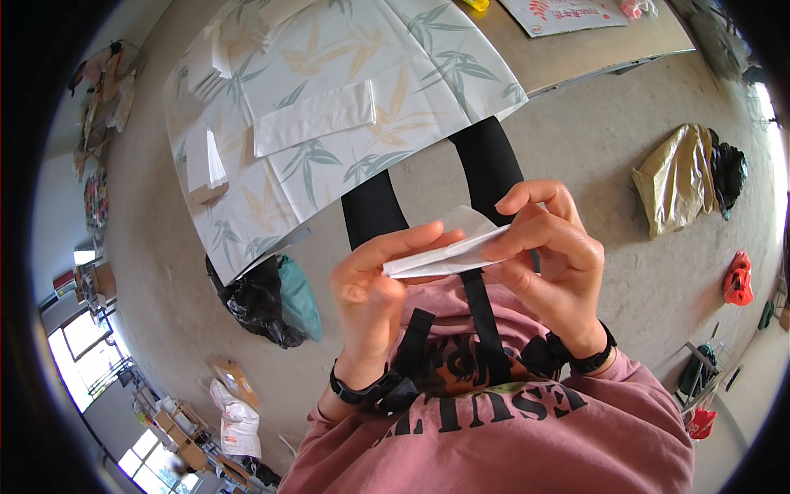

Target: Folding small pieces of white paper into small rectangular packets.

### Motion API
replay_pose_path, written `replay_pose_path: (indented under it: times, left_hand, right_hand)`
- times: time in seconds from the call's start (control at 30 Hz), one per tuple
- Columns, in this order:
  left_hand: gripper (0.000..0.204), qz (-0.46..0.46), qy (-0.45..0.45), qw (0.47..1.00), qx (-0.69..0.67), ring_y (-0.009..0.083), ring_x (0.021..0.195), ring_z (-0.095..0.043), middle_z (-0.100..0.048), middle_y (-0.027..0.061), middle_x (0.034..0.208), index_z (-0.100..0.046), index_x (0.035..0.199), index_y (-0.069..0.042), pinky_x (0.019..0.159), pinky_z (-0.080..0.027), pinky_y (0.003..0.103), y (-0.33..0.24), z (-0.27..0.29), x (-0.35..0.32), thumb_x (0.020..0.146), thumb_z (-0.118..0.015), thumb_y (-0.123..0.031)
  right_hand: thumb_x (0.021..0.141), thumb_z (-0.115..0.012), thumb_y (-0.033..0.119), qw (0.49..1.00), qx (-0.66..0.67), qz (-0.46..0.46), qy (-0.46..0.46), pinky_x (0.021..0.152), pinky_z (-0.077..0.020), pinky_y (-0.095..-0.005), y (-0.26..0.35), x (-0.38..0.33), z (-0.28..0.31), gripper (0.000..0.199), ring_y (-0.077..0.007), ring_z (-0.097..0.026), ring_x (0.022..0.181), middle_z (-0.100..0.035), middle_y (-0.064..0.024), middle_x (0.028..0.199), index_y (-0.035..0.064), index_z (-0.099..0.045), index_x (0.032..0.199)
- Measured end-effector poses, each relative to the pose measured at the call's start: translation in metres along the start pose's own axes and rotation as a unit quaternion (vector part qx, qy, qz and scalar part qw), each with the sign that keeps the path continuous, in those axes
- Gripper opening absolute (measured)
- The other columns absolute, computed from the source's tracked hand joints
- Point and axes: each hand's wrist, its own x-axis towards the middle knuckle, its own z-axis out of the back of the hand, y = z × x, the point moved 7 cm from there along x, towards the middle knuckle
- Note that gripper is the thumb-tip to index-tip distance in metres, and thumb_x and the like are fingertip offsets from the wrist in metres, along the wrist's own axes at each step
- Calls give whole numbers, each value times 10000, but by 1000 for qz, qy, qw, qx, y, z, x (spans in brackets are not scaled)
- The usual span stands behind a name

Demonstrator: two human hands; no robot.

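Observation:
A folded piece of white paper [440, 258] is held in the air above my lap, with a thin translucent flap standing up behind it. My left hand [362, 284] is closed on its left end, the fingers running along the far side and the thumb below. At the other end, my right hand [559, 255] pinches the paper between thumb and fingers. The palms face each other. On the table ahead lies a long, flat white paper strip [314, 118].
The table [341, 165] has a white cloth with a leaf print. Stacks of folded white paper [206, 165] stand at its left side. A black bag [262, 305] and a teal bag [298, 296] sit on the floor; a gold sack [675, 177] lies at right.

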Motion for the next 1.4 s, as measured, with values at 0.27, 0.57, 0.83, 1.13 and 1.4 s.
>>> replay_pose_path:
  times: [0.27, 0.57, 0.83, 1.13, 1.4]
  left_hand:
    - [544, 27, -64, 998, 10, 211, 955, -643, -640, 201, 1120, -606, 1110, 89, 865, -510, 338, 4, 18, -2, 942, -546, -425]
    - [232, -26, -95, 992, 73, 66, 802, -598, -687, 44, 893, -686, 993, 36, 704, -468, 208, -1, 21, -5, 865, -705, -156]
    - [180, -68, -106, 988, 88, 71, 794, -616, -696, 45, 877, -697, 978, 18, 702, -481, 206, -3, 16, -6, 826, -731, -72]
    - [195, -62, -100, 989, 89, 77, 808, -620, -699, 62, 897, -694, 980, 24, 712, -484, 208, -1, 13, -6, 816, -741, -71]
    - [243, -15, -95, 995, 5, 234, 956, -643, -672, 166, 1035, -667, 1004, 2, 879, -496, 370, 6, 19, -5, 882, -674, -207]
  right_hand:
    - [712, -750, -6, 1000, -7, -18, 3, 514, -372, -168, -5, -1, -1, 141, -25, -465, 607, -566, -79, 1071, 65, -733, 833]
    - [726, -767, 47, 998, 52, -10, 18, 542, -380, -174, -4, -4, -1, 160, -35, -477, 622, -550, -118, 1081, -5, -697, 860]
    - [717, -765, 48, 995, 96, -30, -27, 549, -371, -185, -4, -5, 1, 254, -44, -461, 608, -530, -104, 1056, -12, -661, 940]
    - [683, -728, -2, 998, 30, 59, 14, 554, -389, -188, 8, -1, 2, 231, -48, -452, 634, -530, -108, 1059, 6, -687, 910]
    - [683, -655, -41, 998, 49, 43, 22, 569, -415, -204, 4, -3, -1, 159, -77, -483, 649, -519, -133, 1084, 7, -713, 823]
